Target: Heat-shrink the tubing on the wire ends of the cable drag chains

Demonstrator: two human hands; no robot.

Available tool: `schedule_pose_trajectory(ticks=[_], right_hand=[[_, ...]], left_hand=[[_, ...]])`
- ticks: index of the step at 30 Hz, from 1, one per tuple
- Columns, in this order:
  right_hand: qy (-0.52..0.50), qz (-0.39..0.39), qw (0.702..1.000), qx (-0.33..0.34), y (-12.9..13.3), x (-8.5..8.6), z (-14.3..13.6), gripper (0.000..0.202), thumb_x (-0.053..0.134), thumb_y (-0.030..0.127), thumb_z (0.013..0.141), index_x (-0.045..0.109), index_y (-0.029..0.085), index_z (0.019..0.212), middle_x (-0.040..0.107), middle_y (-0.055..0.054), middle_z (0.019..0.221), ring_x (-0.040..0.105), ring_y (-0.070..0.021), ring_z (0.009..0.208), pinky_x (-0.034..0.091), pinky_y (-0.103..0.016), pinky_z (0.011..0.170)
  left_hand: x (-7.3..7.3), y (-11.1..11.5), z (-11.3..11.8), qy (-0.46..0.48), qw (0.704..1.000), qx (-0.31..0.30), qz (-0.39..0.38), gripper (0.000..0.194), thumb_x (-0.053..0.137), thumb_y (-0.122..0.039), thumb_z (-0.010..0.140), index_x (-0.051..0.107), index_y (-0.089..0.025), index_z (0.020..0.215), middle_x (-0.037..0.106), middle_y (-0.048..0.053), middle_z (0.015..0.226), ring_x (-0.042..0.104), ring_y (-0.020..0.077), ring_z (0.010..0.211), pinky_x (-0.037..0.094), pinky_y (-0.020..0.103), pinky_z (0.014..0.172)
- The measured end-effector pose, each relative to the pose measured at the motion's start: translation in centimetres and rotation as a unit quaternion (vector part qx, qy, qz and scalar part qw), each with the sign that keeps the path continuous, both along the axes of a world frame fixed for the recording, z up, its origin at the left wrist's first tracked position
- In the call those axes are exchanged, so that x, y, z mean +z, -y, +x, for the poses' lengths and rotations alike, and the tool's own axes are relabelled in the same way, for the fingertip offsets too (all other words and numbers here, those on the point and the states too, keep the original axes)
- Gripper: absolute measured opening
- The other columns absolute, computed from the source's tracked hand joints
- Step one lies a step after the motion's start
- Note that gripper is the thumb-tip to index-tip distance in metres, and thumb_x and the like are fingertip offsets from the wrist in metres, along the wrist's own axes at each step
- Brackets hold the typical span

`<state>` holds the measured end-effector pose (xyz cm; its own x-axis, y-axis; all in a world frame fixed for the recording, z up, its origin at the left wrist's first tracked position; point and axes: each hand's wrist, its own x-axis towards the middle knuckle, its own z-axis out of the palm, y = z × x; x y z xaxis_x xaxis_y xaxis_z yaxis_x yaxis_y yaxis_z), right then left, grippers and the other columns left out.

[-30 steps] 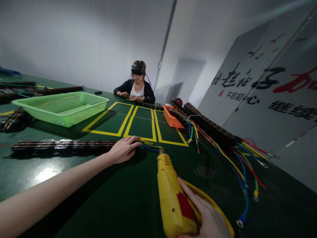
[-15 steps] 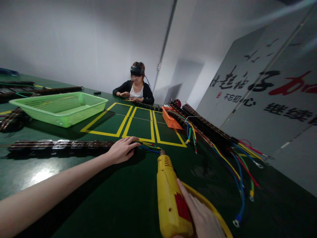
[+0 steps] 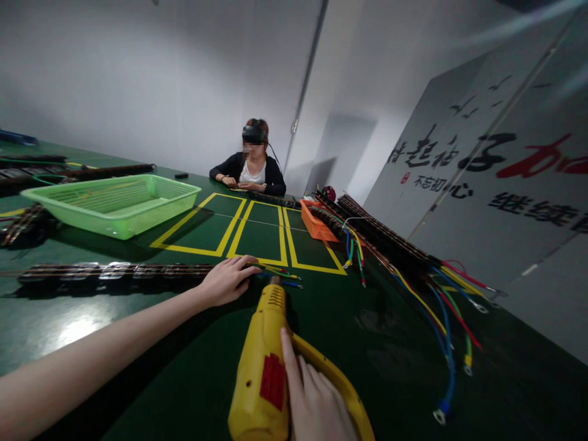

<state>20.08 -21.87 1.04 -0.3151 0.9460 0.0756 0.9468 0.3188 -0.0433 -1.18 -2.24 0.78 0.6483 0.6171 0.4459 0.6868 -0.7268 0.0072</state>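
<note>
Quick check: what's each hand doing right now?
Left hand: over the coloured wires; whether it grips them cannot be told.
Right hand: closed, holding the yellow heat gun.

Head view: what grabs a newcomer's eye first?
First, the bright yellow heat gun in the right hand, front and centre, its nozzle close to the coloured wires by the left hand. Next, the light green basket at the picture's left, beside yellow outlines on the dark green table. Then the person wearing a black headset, seated across the table.
</note>
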Motion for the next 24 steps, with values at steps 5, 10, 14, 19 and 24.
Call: schedule_pose_trajectory(ticks=[5, 10, 14, 19, 24], right_hand=[[0.041, 0.13, 0.989, 0.063, -0.4, -1.7, -1.9, 0.08, 0.044, 0.008, 0.08, 0.01, 0.012, 0.152, 0.07, -0.013, 0.107, 0.068, -0.0255, 0.088, 0.057, -0.033, 0.075], [0.031, 0.233, 0.97, 0.066, -0.2, -2.6, -2.6, 0.062, 0.029, 0.015, 0.092, 0.012, 0.009, 0.151, 0.071, -0.012, 0.097, 0.068, -0.0228, 0.08, 0.055, -0.03, 0.07], [0.029, 0.242, 0.965, 0.092, -0.3, -3.0, -2.0, 0.067, 0.032, 0.017, 0.089, 0.009, 0.009, 0.152, 0.071, -0.012, 0.098, 0.069, -0.0234, 0.08, 0.055, -0.031, 0.07], [-0.014, 0.171, 0.982, 0.084, -0.6, -1.4, -0.9, 0.082, 0.051, 0.031, 0.08, 0.016, 0.016, 0.152, 0.072, -0.009, 0.102, 0.069, -0.0254, 0.084, 0.055, -0.033, 0.074], [-0.076, 0.076, 0.993, 0.056, -0.9, 0.3, 0.7, 0.093, 0.06, 0.054, 0.072, 0.025, 0.018, 0.15, 0.069, -0.011, 0.111, 0.068, -0.0295, 0.094, 0.054, -0.038, 0.082]], left_hand=[[-0.1, -0.1, -0.1, 0.005, 1.0, -0.008, -0.004, 0.04, 0.046, -0.021, 0.087, 0.052, -0.027, 0.126, 0.049, 0.006, 0.133, 0.054, 0.0234, 0.113, 0.047, 0.04, 0.096], [0.0, -0.1, -0.3, 0.008, 1.0, -0.018, -0.008, 0.039, 0.049, -0.024, 0.087, 0.052, -0.027, 0.126, 0.049, 0.007, 0.133, 0.054, 0.0236, 0.113, 0.047, 0.039, 0.096], [0.1, 0.0, -0.3, 0.003, 1.0, -0.017, -0.01, 0.04, 0.048, -0.024, 0.087, 0.051, -0.027, 0.127, 0.048, 0.007, 0.135, 0.053, 0.0241, 0.115, 0.046, 0.04, 0.097], [0.0, -0.1, -0.3, 0.001, 1.0, -0.019, -0.005, 0.042, 0.046, -0.021, 0.087, 0.051, -0.027, 0.129, 0.047, 0.007, 0.135, 0.052, 0.0242, 0.117, 0.046, 0.041, 0.098], [-0.1, -0.2, -0.4, -0.001, 1.0, -0.022, -0.005, 0.043, 0.046, -0.019, 0.087, 0.051, -0.026, 0.129, 0.047, 0.007, 0.136, 0.051, 0.0247, 0.118, 0.045, 0.042, 0.099]])
